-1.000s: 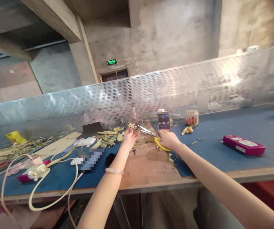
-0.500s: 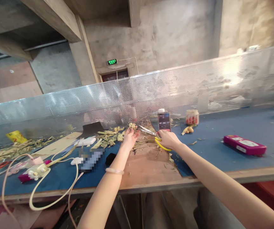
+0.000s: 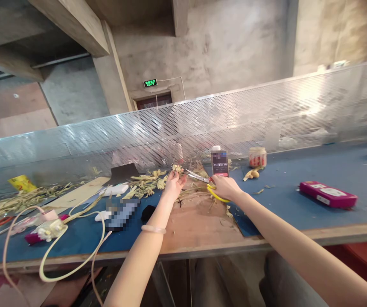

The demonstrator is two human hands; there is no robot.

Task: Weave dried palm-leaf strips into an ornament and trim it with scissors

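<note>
Pale-yellow, crumpled dried plant piece (image 3: 177,169): pinching it at the far end of the left hand's grip (image 3: 173,186). Clasping yellow-handled, steel-bladed scissors (image 3: 204,179) in the right hand's grip (image 3: 226,187), with tips just beside the plant piece, above a flat brown board (image 3: 199,226).

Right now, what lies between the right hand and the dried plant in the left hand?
The head view shows scissor blades there, pointing from the right hand toward the dried plant in the left hand; whether they touch it is unclear.
</note>
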